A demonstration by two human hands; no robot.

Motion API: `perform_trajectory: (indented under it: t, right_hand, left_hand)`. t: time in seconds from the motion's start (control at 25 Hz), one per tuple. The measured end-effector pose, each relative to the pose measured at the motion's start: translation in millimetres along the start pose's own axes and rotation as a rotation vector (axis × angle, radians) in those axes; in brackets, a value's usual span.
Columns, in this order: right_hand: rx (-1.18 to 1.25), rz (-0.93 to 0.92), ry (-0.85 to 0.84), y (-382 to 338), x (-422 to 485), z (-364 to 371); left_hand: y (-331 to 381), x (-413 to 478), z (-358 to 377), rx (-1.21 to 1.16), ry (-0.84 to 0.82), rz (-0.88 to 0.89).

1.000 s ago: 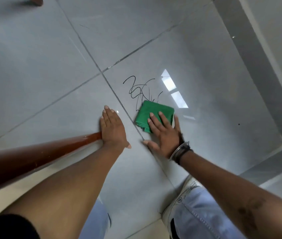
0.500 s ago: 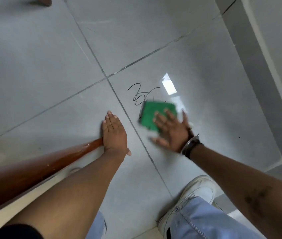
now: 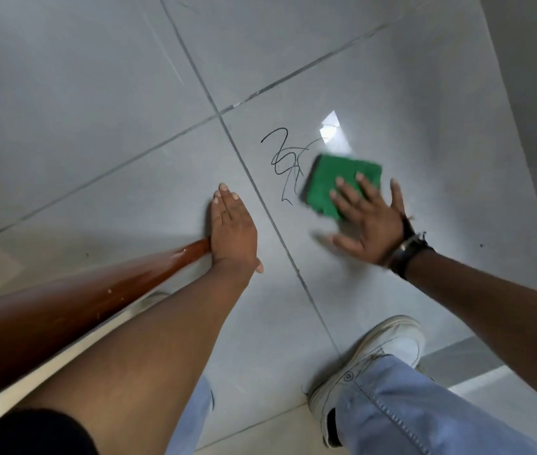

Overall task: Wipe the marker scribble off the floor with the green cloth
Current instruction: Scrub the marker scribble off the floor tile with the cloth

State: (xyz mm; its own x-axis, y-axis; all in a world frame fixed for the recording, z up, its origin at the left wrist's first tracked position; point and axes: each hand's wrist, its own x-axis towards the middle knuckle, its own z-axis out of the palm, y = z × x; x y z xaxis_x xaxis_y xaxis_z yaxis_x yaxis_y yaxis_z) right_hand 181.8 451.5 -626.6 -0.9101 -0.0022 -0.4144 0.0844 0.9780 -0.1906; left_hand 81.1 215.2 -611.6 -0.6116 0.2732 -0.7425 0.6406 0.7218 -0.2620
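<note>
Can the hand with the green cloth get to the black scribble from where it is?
Probably yes. The right hand presses the green cloth flat right beside the scribble, with only bare floor between.

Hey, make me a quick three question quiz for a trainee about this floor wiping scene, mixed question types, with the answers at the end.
1. True or false: the green cloth is pressed under the left hand.
2. Multiple choice: the marker scribble lies (A) fully under the cloth, (B) mostly visible, on the side of the cloth toward the left hand, (C) under the white shoe.
3. Fill in: the left hand lies flat on the ____.

Key
1. False: the right hand presses the cloth with flat fingers.
2. B
3. floor, its palm down beside the tile seam.
</note>
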Motion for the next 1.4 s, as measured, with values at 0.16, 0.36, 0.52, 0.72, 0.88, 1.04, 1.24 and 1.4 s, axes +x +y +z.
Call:
perform_trajectory:
  t: [0.16,0.36,0.52,0.72,0.88,1.04,1.24,1.4]
  right_hand:
    - [0.139,0.3,0.008,-53.3,50.6,-18.2]
    - [-0.123,-0.442,-0.159,-6.3,3.9,-16.0]
    - [0.022,0.141,-0.002,-42.1,84.1,-32.7]
    - [-0.169,-0.25,-0.28,-57.8,27.8,-31.4]
    - [-0.219,-0.283,-0.226,-23.3,36.8,-38.7]
    - [-0.036,0.053,-0.07,-73.3,138.4,-54.7]
    - [-0.194,-0.167,-0.256,-60.9,48.0,-39.7]
    - [-0.191,-0.155,-0.292,-30.9,23.3,-43.6]
  left_hand:
    - [-1.2,2.4,-3.4,-0.019,0.001,-0.02]
    - [-0.7,1.1,1.4,-0.017,0.002,-0.026]
    - [-0.3,0.7,2.2,-0.016,0.01,-0.015]
    - [0.3,-1.2,-6.6,0.012,-0.047,-0.019]
    - [4.1,0.2,-2.7,0.048,-0.055,-0.029]
    - [3.0,-0.9,-3.4,0.065,-0.036,-0.037]
    - [-2.0,-2.6,-4.1,0.04,-0.044,-0.046]
    - [-5.1,-7.6,-1.2,-0.051,0.014,-0.08]
